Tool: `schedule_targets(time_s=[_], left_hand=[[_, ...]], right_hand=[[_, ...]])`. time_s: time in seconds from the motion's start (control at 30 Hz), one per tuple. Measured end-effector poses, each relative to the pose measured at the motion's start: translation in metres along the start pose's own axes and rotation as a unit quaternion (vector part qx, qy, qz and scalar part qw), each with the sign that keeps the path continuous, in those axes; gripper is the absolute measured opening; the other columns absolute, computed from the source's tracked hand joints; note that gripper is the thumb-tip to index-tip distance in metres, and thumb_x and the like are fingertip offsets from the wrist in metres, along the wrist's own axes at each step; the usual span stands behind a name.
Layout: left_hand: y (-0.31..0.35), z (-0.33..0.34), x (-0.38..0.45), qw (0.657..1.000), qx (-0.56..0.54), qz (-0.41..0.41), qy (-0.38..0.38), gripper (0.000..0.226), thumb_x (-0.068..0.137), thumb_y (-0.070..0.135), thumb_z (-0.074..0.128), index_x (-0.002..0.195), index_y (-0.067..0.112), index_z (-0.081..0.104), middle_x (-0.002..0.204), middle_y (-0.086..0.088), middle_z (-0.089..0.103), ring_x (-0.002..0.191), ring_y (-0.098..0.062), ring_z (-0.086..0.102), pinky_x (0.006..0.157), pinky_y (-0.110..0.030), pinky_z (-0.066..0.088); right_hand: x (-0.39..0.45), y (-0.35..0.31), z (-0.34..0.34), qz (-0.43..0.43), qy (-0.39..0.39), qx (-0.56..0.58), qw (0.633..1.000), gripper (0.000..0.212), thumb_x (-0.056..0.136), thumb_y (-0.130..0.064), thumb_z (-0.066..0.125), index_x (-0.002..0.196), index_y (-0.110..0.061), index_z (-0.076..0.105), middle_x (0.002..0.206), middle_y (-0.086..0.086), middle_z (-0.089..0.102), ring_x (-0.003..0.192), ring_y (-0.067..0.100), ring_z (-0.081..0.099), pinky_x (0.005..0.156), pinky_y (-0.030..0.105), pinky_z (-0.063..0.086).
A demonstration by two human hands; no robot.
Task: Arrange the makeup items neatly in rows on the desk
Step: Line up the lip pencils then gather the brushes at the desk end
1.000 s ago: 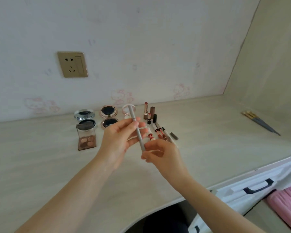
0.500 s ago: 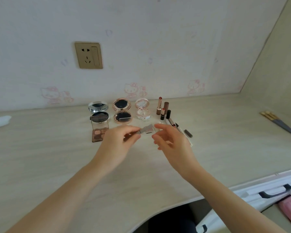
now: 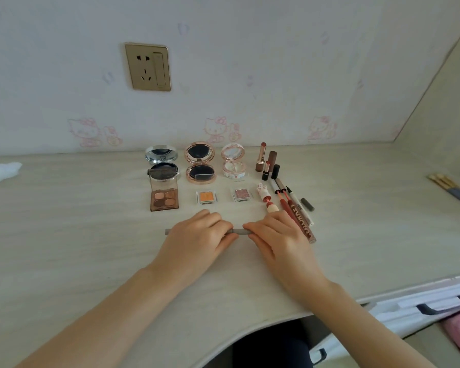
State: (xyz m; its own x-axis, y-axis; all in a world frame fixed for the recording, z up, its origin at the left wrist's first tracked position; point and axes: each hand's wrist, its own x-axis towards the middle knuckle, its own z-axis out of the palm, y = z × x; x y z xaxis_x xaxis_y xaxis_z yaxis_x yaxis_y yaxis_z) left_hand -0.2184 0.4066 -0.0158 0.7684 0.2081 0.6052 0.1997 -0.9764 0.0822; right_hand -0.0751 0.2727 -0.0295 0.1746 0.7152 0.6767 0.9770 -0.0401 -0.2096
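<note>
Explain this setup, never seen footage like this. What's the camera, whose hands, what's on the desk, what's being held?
There is no machine here: a person works with bare hands, and the single wide-angle camera sits on their head, looking forward and down.

The left hand and right hand both grip a slim grey pencil, lying crosswise low on the desk.

Behind it, makeup stands in rows. At the back are three open round compacts: silver, rose-gold and pale pink, then upright lipsticks. In front are a four-colour eyeshadow palette, an orange pan, a pink pan and several slim tubes and pens.

Brushes lie far right, and a wall socket is above.
</note>
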Motion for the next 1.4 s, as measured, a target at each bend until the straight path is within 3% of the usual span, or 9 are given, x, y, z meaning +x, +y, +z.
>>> schedule_targets(time_s=[0.2,0.4,0.5,0.67,0.87,1.2,1.3,1.4], left_hand=[[-0.003,0.002,-0.003,0.999,0.033,0.022,0.005,0.041,0.094,0.041,0.043,0.069,0.018,0.066,0.063,0.006,0.054,0.062,-0.012,0.058,0.037,-0.030,0.041],[-0.001,0.000,-0.002,1.000,0.023,-0.007,-0.002,0.047,0.093,0.050,0.041,0.065,0.019,0.061,0.056,0.006,0.052,0.051,-0.015,0.055,0.036,-0.028,0.038],[-0.004,-0.001,-0.003,1.000,0.023,-0.008,-0.003,0.047,0.091,0.053,0.043,0.064,0.019,0.059,0.056,0.006,0.051,0.052,-0.015,0.054,0.037,-0.030,0.039],[-0.005,-0.001,-0.004,1.000,0.007,0.009,-0.016,0.037,0.089,0.047,0.048,0.081,0.017,0.067,0.072,0.006,0.057,0.070,-0.014,0.057,0.050,-0.029,0.048],[-0.009,-0.003,-0.006,1.000,-0.025,0.004,-0.016,0.026,0.091,0.024,0.050,0.100,0.009,0.070,0.084,0.000,0.060,0.081,-0.020,0.058,0.067,-0.037,0.053],[-0.008,-0.008,-0.006,0.996,-0.079,-0.038,0.005,0.037,0.088,0.011,0.045,0.118,0.004,0.065,0.093,-0.003,0.059,0.086,-0.018,0.056,0.078,-0.030,0.050],[-0.005,-0.010,-0.005,0.988,-0.130,-0.072,0.033,0.034,0.089,0.004,0.058,0.123,0.008,0.062,0.097,-0.002,0.064,0.083,-0.013,0.059,0.077,-0.021,0.049],[0.001,-0.014,-0.004,0.976,-0.180,-0.114,0.048,0.032,0.085,0.005,0.067,0.113,0.018,0.056,0.089,0.008,0.065,0.072,-0.009,0.061,0.066,-0.024,0.050]], right_hand=[[0.000,-0.002,0.001,-0.036,-0.007,-0.001,0.999,0.022,0.093,-0.020,0.057,0.105,-0.008,0.073,0.090,-0.001,0.069,0.085,0.024,0.056,0.098,0.048,0.044],[-0.003,-0.003,-0.003,-0.046,0.022,-0.043,0.998,0.014,0.088,-0.011,0.068,0.101,-0.009,0.073,0.090,0.000,0.069,0.084,0.024,0.051,0.073,0.037,0.048],[-0.003,-0.004,-0.004,-0.048,0.026,-0.041,0.998,0.014,0.088,-0.012,0.068,0.101,-0.009,0.074,0.091,0.000,0.069,0.085,0.022,0.050,0.072,0.035,0.047],[-0.002,-0.004,-0.005,-0.033,0.038,-0.023,0.998,0.015,0.087,-0.013,0.069,0.101,-0.009,0.074,0.093,-0.002,0.070,0.087,0.021,0.051,0.077,0.032,0.048],[-0.003,-0.001,-0.006,0.027,0.063,-0.023,0.997,0.015,0.087,-0.011,0.067,0.101,-0.009,0.073,0.094,-0.002,0.069,0.090,0.024,0.055,0.084,0.034,0.047],[-0.004,0.001,-0.009,0.109,0.080,0.000,0.991,0.023,0.090,-0.026,0.058,0.102,-0.014,0.072,0.094,-0.005,0.068,0.093,0.016,0.052,0.083,0.035,0.048],[-0.004,0.000,-0.010,0.116,0.075,0.009,0.990,0.026,0.090,-0.030,0.055,0.102,-0.015,0.073,0.093,-0.006,0.067,0.093,0.014,0.051,0.083,0.034,0.048],[-0.003,0.000,-0.010,0.119,0.077,0.015,0.990,0.024,0.089,-0.029,0.058,0.102,-0.015,0.073,0.091,-0.007,0.067,0.091,0.015,0.052,0.081,0.033,0.048]])
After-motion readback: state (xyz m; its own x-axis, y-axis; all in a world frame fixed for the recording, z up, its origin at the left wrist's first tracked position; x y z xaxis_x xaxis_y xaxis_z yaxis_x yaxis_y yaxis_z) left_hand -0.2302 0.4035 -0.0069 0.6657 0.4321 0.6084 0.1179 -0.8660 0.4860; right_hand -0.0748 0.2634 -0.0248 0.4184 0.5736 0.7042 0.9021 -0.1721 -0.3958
